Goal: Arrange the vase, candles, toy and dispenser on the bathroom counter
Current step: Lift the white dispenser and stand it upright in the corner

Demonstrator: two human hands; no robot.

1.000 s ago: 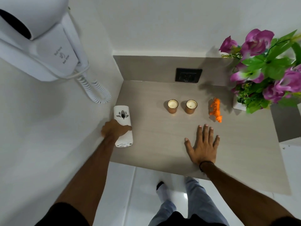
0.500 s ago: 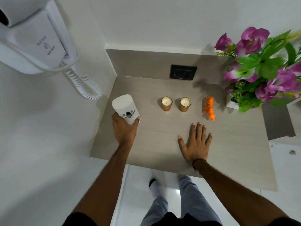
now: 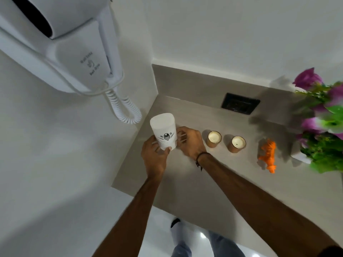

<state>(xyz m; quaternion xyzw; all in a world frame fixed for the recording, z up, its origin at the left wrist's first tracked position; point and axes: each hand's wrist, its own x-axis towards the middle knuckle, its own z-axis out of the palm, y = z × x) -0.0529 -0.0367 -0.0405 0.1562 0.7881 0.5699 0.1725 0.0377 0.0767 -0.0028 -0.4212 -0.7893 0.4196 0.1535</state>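
While both hands, the left hand (image 3: pixel 155 156) and the right hand (image 3: pixel 189 143), clasp one upright white dispenser (image 3: pixel 164 133) by the counter's (image 3: pixel 213 182) left rear corner, two candles (image 3: pixel 214 139), one orange toy (image 3: pixel 268 155) and one vase (image 3: pixel 300 154) line the rear edge.

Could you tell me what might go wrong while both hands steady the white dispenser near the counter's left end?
The dispenser stands tall near the left edge of the counter, so a clumsy release by the left hand might tip it off. The right hand sits close to the nearer candle; pulling back could knock it. The hair dryer's coiled cord hangs close by and might snag.
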